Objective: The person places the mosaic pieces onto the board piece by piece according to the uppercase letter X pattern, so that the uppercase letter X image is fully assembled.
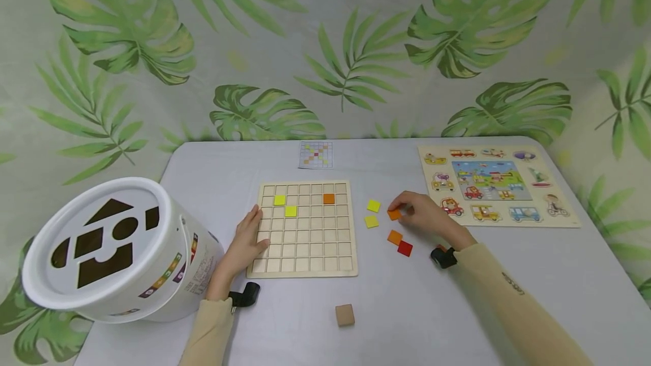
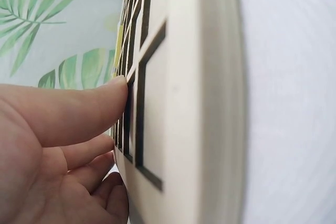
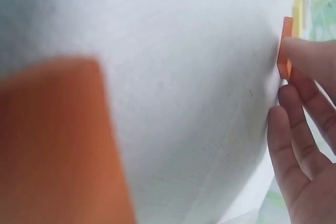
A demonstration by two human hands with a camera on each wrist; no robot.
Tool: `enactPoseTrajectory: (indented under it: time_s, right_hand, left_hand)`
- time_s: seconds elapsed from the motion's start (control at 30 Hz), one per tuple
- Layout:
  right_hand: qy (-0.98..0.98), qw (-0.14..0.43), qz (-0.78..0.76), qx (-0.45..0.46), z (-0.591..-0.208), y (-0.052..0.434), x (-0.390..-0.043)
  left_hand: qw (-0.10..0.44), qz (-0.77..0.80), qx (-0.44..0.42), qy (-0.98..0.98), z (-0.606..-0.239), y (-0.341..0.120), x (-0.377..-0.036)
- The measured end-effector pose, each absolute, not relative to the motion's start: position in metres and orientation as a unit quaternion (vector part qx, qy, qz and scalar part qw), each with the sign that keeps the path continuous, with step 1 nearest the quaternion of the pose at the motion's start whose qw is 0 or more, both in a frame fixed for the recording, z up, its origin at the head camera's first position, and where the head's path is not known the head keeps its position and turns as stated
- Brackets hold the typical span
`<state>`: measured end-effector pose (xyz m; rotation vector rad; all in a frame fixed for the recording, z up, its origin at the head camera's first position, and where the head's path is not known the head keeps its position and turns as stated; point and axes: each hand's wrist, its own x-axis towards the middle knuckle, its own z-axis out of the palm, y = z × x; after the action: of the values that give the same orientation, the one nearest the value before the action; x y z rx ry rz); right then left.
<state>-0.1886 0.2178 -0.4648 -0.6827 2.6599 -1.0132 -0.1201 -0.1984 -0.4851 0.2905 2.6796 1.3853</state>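
A square wooden grid board (image 1: 309, 273) lies flat, with two yellow tiles (image 1: 290, 211) and one orange tile (image 1: 329, 199) in its cells. My left hand (image 1: 246, 244) rests along its left edge; the thumb (image 2: 79, 111) touches the top face and the fingers lie against the side. To the right of the board, my right hand (image 1: 424, 216) pinches an orange tile (image 1: 394, 214) between thumb and fingers, close to the tabletop. Around it lie two loose yellow tiles (image 1: 373, 205), another orange tile (image 1: 394, 236) and a red tile (image 1: 404, 248). One more orange tile (image 3: 58, 150) looms blurred near the right wrist.
A printed pattern card (image 1: 316, 155) lies behind the board. A wooden vehicle puzzle (image 1: 500, 220) sits at the back right. The white bucket (image 1: 203, 253) with a shape-hole lid stands at the left. A small wooden block (image 1: 344, 315) is near the front.
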Motion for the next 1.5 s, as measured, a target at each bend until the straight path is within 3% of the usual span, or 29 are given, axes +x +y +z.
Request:
enactPoseTrajectory:
  time_s: [0.47, 1.07, 1.5]
  right_hand:
    - [0.909, 0.082, -0.339, -0.228, -0.455, 0.205, -0.191]
    - [0.872, 0.112, -0.379, -0.289, -0.451, 0.086, -0.206]
    - [0.902, 0.118, -0.292, -0.296, -0.456, 0.047, -0.21]
  left_hand:
    - [0.056, 0.461, 0.094, 0.88, -0.486, -0.199, -0.12]
    - [0.049, 0.428, 0.098, 0.897, -0.485, -0.198, -0.123]
    - [0.043, 0.433, 0.094, 0.895, -0.486, -0.197, -0.123]
